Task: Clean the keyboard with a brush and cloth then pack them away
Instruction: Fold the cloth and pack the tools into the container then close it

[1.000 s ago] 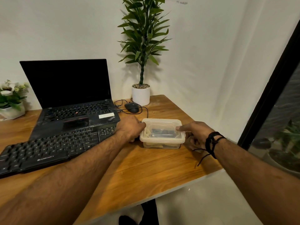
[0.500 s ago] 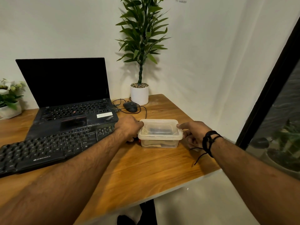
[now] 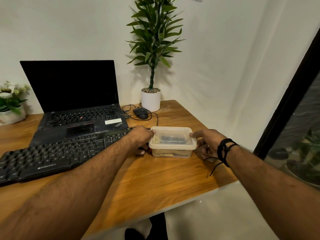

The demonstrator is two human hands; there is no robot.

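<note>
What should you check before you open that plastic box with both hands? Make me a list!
1. Left hand grips the left end of the plastic box: ok.
2. Right hand grips its right end: ok.
3. Box sits flat on the desk: ok.
4. Lid on the box: ok.
5. Brush and cloth inside: cannot tell, only blurry shapes show through.
6. Keyboard beside the box, not under it: ok.

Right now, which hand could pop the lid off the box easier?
Probably the right hand: its thumb lies on the lid and its fingers curl under the rim. The left hand is wrapped round the box, good for holding it steady on the table.
</note>
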